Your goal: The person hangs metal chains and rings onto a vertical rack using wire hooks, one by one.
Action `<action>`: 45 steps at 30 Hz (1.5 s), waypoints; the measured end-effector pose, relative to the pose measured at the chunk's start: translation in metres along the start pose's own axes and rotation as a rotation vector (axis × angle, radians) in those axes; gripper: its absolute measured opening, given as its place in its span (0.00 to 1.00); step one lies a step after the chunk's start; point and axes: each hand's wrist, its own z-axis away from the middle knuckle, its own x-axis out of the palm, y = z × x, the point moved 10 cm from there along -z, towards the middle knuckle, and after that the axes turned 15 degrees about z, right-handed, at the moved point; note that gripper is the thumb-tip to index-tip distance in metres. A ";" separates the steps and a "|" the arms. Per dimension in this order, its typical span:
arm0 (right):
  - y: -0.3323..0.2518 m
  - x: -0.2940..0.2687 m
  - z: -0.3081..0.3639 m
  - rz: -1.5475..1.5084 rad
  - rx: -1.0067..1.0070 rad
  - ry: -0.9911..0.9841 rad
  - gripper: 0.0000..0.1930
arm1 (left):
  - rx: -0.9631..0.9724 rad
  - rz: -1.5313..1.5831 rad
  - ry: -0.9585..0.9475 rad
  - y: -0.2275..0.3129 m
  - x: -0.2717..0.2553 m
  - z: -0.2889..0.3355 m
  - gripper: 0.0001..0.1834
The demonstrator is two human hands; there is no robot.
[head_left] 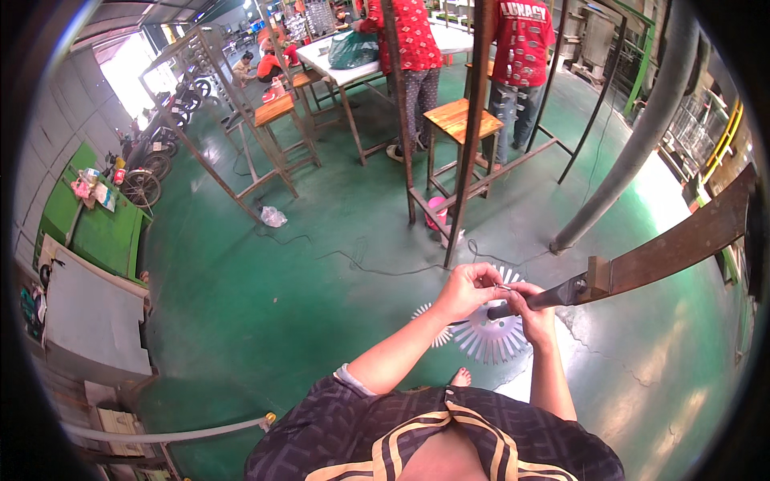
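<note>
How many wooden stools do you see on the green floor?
3. One wooden stool stands beside the two standing people, another left of the white table, a third behind it. Others may be hidden.

2 hands [469, 290] [529, 309], 1 white finned disc [489, 337], 3 wooden stools [463, 119].

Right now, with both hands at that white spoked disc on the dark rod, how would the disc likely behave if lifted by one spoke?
The white spoked disc looks thin with many narrow spokes, so it is probably light and a single spoke may flex. Held on the dark rod between the left hand and right hand, it might spin or slide. The thin spokes look easy to bend.
</note>
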 end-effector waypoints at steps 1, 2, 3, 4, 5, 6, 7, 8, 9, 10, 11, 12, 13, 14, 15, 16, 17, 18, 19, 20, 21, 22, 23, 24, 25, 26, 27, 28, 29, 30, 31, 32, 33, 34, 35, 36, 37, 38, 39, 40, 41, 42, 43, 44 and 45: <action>0.002 -0.016 -0.002 0.005 0.001 -0.009 0.10 | 0.014 0.046 -0.017 -0.009 0.013 -0.011 0.07; 0.010 -0.036 -0.006 0.041 -0.013 0.007 0.09 | -0.027 0.061 -0.027 -0.019 0.027 -0.021 0.07; 0.017 -0.054 -0.008 0.028 0.000 0.029 0.09 | -0.068 0.077 -0.036 -0.027 0.041 -0.031 0.07; 0.022 -0.070 -0.010 0.015 0.012 0.049 0.09 | -0.108 0.092 -0.044 -0.035 0.053 -0.041 0.07; 0.028 -0.085 -0.012 0.004 0.028 0.071 0.09 | -0.131 0.079 -0.050 -0.044 0.060 -0.052 0.07; 0.031 -0.100 -0.017 0.060 0.001 0.097 0.08 | -0.155 0.066 -0.055 -0.052 0.065 -0.064 0.07; 0.038 -0.112 -0.021 0.067 0.020 0.125 0.07 | -0.178 0.053 -0.060 -0.060 0.069 -0.076 0.07; 0.043 -0.126 -0.029 0.075 0.034 0.156 0.07 | -0.202 0.034 -0.045 -0.065 0.070 -0.089 0.07; 0.047 -0.139 -0.036 0.083 0.047 0.188 0.07 | -0.222 0.021 -0.035 -0.072 0.068 -0.101 0.07; 0.049 -0.149 -0.042 0.105 0.075 0.212 0.06 | -0.242 0.007 -0.026 -0.082 0.063 -0.113 0.07; 0.053 -0.162 -0.051 0.129 0.086 0.235 0.07 | -0.266 -0.007 -0.020 -0.091 0.058 -0.126 0.07; 0.057 -0.174 -0.059 0.154 0.097 0.260 0.07 | -0.288 -0.035 -0.041 -0.096 0.055 -0.139 0.07; 0.064 -0.185 -0.067 0.179 0.113 0.284 0.07 | -0.312 -0.021 -0.025 -0.106 0.046 -0.149 0.07; 0.073 -0.196 -0.078 0.178 0.108 0.308 0.07 | -0.337 -0.007 -0.011 -0.118 0.035 -0.160 0.07; 0.077 -0.207 -0.090 0.206 0.095 0.326 0.07 | -0.363 0.006 0.002 -0.131 0.022 -0.169 0.07; 0.080 -0.220 -0.102 0.237 0.074 0.350 0.07 | -0.378 0.007 -0.033 -0.144 0.013 -0.179 0.07; 0.084 -0.230 -0.115 0.263 0.064 0.370 0.07 | -0.423 0.002 -0.045 -0.154 0.006 -0.187 0.07; 0.088 -0.238 -0.125 0.272 0.089 0.390 0.07 | -0.467 -0.003 -0.061 -0.160 0.000 -0.195 0.07; 0.093 -0.245 -0.134 0.280 0.114 0.409 0.07 | -0.511 -0.008 -0.076 -0.166 -0.007 -0.201 0.07; 0.094 -0.256 -0.150 0.290 0.115 0.431 0.07 | -0.546 -0.066 -0.105 -0.175 -0.015 -0.209 0.06; 0.092 -0.268 -0.166 0.300 0.126 0.449 0.07 | -0.589 -0.121 -0.129 -0.182 -0.020 -0.213 0.06; 0.091 -0.278 -0.176 0.252 0.102 0.491 0.06 | -0.616 -0.079 -0.185 -0.186 -0.017 -0.219 0.07; 0.086 -0.287 -0.187 0.278 0.096 0.507 0.06 | -0.634 -0.033 -0.230 -0.190 -0.015 -0.226 0.08; 0.082 -0.294 -0.201 0.293 0.086 0.510 0.06 | -0.543 -0.123 -0.334 -0.190 -0.014 -0.232 0.07; 0.078 -0.302 -0.216 0.307 0.075 0.510 0.06 | -0.450 -0.213 -0.433 -0.189 -0.012 -0.242 0.07; 0.085 -0.315 -0.224 0.305 0.070 0.538 0.06 | -0.588 -0.244 -0.444 -0.187 -0.006 -0.245 0.05; 0.086 -0.321 -0.233 0.312 0.071 0.552 0.06 | -0.545 -0.293 -0.515 -0.179 0.003 -0.254 0.05; 0.086 -0.327 -0.245 0.319 0.071 0.563 0.06 | -0.500 -0.340 -0.584 -0.173 0.011 -0.264 0.05; 0.084 -0.334 -0.258 0.327 0.070 0.570 0.06 | -0.453 -0.385 -0.649 -0.169 0.018 -0.273 0.05; 0.082 -0.338 -0.269 0.311 0.051 0.552 0.07 | -0.482 -0.349 -0.666 -0.174 0.017 -0.280 0.05; 0.083 -0.342 -0.280 0.307 0.058 0.530 0.07 | -0.464 -0.352 -0.702 -0.172 0.020 -0.288 0.06; 0.083 -0.349 -0.288 0.305 0.063 0.517 0.07 | -0.443 -0.355 -0.748 -0.168 0.027 -0.299 0.06; 0.083 -0.354 -0.297 0.304 0.065 0.495 0.07 | -0.418 -0.358 -0.784 -0.165 0.034 -0.307 0.06; 0.079 -0.355 -0.307 0.289 0.054 0.464 0.07 | -0.447 -0.395 -0.786 -0.164 0.037 -0.313 0.06; 0.080 -0.361 -0.318 0.289 0.034 0.440 0.07 | -0.426 -0.376 -0.770 -0.159 0.044 -0.322 0.06; 0.084 -0.366 -0.329 0.289 0.014 0.415 0.07 | -0.404 -0.358 -0.755 -0.156 0.051 -0.329 0.06; 0.087 -0.371 -0.339 0.288 -0.006 0.391 0.07 | -0.382 -0.340 -0.739 -0.155 0.057 -0.336 0.07; 0.093 -0.378 -0.349 0.268 0.011 0.377 0.07 | -0.343 -0.330 -0.754 -0.157 0.063 -0.342 0.08; 0.095 -0.383 -0.358 0.268 0.000 0.360 0.07 | -0.327 -0.346 -0.736 -0.161 0.065 -0.348 0.08; 0.096 -0.387 -0.368 0.269 -0.010 0.345 0.07 | -0.311 -0.363 -0.720 -0.164 0.067 -0.354 0.08; 0.097 -0.389 -0.376 0.269 -0.020 0.325 0.07 | -0.296 -0.378 -0.699 -0.167 0.068 -0.357 0.08; 0.097 -0.391 -0.385 0.236 -0.022 0.308 0.07 | -0.272 -0.418 -0.652 -0.168 0.069 -0.362 0.08; 0.098 -0.394 -0.392 0.227 -0.022 0.295 0.07 | -0.214 -0.465 -0.611 -0.169 0.071 -0.367 0.08; 0.098 -0.397 -0.399 0.218 -0.019 0.287 0.07 | -0.159 -0.513 -0.575 -0.171 0.072 -0.373 0.08; 0.099 -0.400 -0.406 0.208 -0.016 0.281 0.07 | -0.105 -0.561 -0.541 -0.173 0.072 -0.379 0.08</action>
